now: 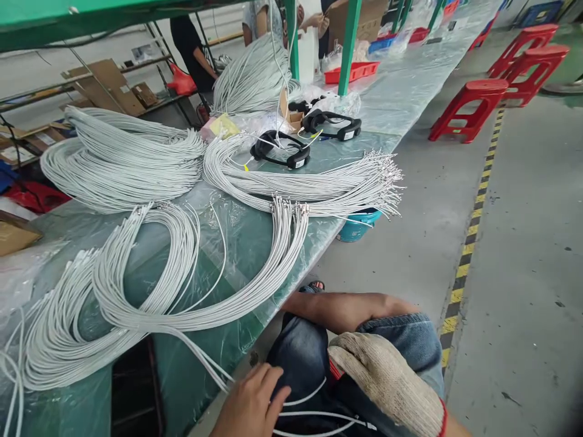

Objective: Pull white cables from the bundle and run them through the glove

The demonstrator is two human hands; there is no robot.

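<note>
My bare left hand [255, 397] is at the bottom centre, its fingers bent over a few white cables [204, 358]. These cables run from the table bundles to the hand, and their ends come out over my lap. My right hand [387, 379], in a knitted work glove with a red cuff, is closed above my thigh. A bit of something red [335, 369] shows under its fingertips; the rest is hidden. Left of my hands, a looped bundle of white cables [246, 303] lies on the table beside a dark phone [136, 388].
More cable bundles [122, 161] cover the green, plastic-covered table [246, 243]. Two black headset-like devices [280, 149] lie behind them. A blue bucket [357, 227] stands under the table edge. Red stools [473, 109] are at the right. Other people stand across the table.
</note>
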